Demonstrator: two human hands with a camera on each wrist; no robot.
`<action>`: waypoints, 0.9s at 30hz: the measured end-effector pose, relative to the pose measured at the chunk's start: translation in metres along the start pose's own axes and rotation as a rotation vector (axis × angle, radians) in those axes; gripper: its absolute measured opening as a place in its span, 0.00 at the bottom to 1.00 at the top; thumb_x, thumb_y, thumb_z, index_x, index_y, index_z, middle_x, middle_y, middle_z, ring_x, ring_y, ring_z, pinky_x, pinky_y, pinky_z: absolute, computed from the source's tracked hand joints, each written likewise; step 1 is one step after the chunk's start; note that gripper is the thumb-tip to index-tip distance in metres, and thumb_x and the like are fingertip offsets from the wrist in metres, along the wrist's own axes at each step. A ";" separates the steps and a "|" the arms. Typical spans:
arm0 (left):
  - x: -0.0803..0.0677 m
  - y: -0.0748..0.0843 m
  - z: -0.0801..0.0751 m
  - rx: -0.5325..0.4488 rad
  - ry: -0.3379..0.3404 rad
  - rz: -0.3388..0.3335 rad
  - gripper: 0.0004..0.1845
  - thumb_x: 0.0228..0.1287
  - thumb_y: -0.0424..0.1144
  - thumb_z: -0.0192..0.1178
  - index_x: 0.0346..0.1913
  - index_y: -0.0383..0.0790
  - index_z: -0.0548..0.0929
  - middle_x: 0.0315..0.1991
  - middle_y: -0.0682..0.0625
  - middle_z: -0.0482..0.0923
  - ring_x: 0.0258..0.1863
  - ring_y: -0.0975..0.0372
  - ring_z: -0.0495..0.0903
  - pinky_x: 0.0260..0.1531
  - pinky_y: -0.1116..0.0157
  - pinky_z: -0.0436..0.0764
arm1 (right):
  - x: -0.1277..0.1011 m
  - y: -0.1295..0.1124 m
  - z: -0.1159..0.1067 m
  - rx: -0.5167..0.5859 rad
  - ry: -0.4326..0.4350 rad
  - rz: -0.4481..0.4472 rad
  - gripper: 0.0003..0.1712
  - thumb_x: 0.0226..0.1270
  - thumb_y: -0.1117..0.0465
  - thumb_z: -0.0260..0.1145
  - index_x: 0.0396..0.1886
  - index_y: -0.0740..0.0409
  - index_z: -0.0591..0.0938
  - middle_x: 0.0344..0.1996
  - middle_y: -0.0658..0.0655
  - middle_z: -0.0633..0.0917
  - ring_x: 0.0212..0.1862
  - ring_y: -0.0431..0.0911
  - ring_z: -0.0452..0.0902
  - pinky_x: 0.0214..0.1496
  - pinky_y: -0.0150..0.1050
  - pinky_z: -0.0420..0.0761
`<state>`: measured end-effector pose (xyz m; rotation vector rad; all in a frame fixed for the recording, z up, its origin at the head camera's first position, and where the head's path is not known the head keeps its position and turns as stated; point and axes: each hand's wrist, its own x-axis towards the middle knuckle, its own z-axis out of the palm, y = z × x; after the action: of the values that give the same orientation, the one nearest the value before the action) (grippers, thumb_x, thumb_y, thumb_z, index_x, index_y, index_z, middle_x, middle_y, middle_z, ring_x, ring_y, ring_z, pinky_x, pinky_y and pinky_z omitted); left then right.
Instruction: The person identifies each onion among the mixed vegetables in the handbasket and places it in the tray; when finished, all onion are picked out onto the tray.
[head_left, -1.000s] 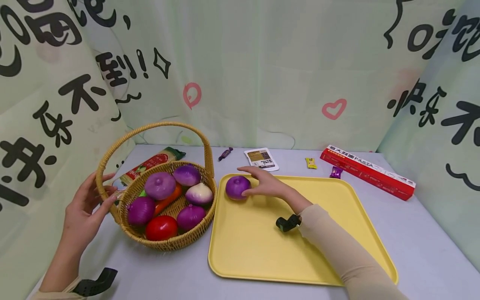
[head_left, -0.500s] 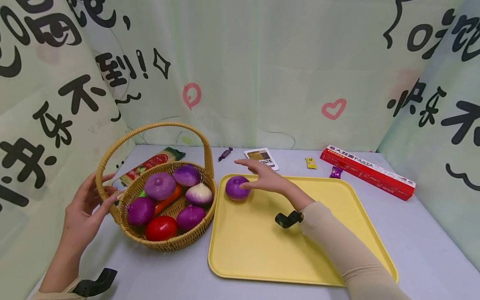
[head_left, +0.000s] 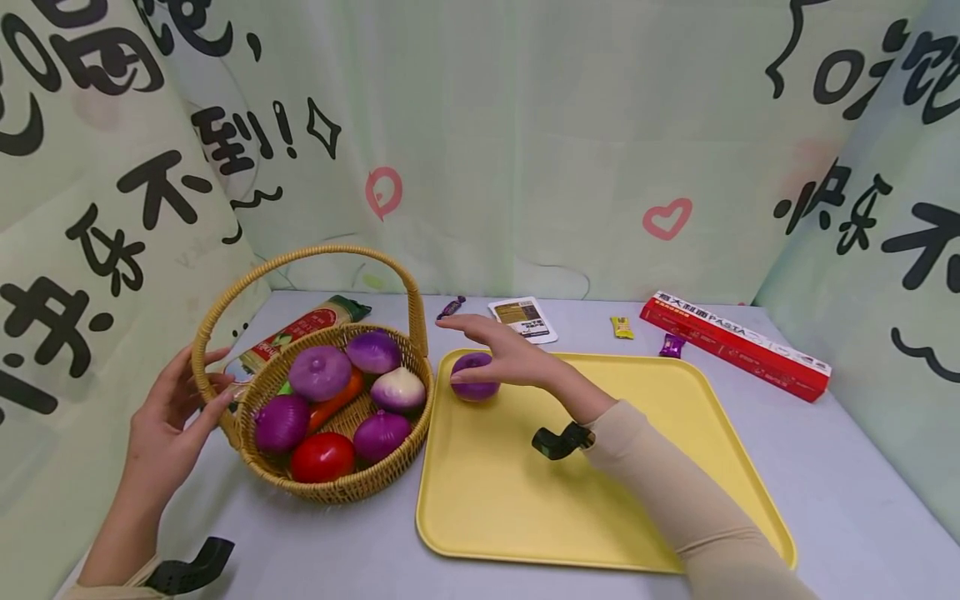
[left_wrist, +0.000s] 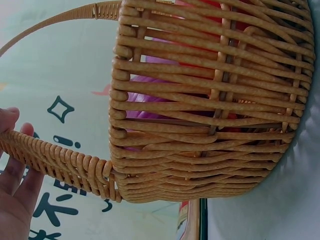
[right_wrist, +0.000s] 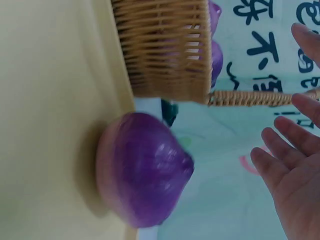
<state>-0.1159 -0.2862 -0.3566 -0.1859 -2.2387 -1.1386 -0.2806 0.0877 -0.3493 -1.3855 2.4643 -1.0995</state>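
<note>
A purple onion (head_left: 472, 388) (right_wrist: 142, 182) lies at the far left corner of the yellow tray (head_left: 600, 500). My right hand (head_left: 504, 357) hovers just over it with fingers spread and straight; in the right wrist view the palm (right_wrist: 295, 175) is off the onion. A wicker basket (head_left: 352, 483) (left_wrist: 210, 125) stands left of the tray, holding several purple onions (head_left: 320, 371), a pale onion (head_left: 399, 387), a tomato (head_left: 322, 456) and a carrot (head_left: 336, 398). My left hand (head_left: 176, 408) (left_wrist: 12, 195) rests straight fingers against the base of the basket's handle (left_wrist: 60, 160).
At the back of the grey table lie a red pasta box (head_left: 735, 343), a spaghetti packet (head_left: 300, 329), a white packet (head_left: 523, 318) and small wrapped sweets (head_left: 451, 307) (head_left: 621, 326) (head_left: 671, 343). Printed cloth walls close in the back and both sides.
My right hand has let go of the purple onion, lifted and drifted left over it with fingers spread. The onion stays on the tray. The left hand has not moved.
</note>
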 end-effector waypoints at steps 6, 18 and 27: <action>0.000 0.000 0.000 0.003 0.000 -0.006 0.41 0.56 0.20 0.59 0.71 0.47 0.60 0.59 0.66 0.72 0.49 0.79 0.76 0.48 0.87 0.71 | 0.013 -0.020 0.009 -0.042 -0.012 -0.095 0.43 0.52 0.55 0.74 0.68 0.55 0.66 0.68 0.54 0.69 0.69 0.49 0.63 0.71 0.46 0.65; 0.001 0.000 0.000 -0.004 0.001 0.014 0.41 0.55 0.19 0.59 0.71 0.45 0.60 0.59 0.66 0.72 0.48 0.80 0.76 0.47 0.87 0.71 | 0.042 -0.052 0.031 -0.015 -0.121 -0.124 0.43 0.55 0.52 0.71 0.70 0.49 0.63 0.71 0.52 0.63 0.73 0.45 0.55 0.73 0.46 0.61; 0.001 0.000 0.000 -0.022 0.002 0.035 0.40 0.55 0.18 0.58 0.71 0.44 0.60 0.59 0.68 0.72 0.48 0.79 0.76 0.48 0.87 0.71 | 0.069 -0.066 0.056 -0.061 -0.220 -0.192 0.44 0.56 0.51 0.70 0.70 0.52 0.63 0.70 0.54 0.64 0.72 0.45 0.56 0.74 0.39 0.60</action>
<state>-0.1166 -0.2866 -0.3566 -0.2321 -2.2136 -1.1441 -0.2505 -0.0178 -0.3315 -1.6905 2.2658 -0.8561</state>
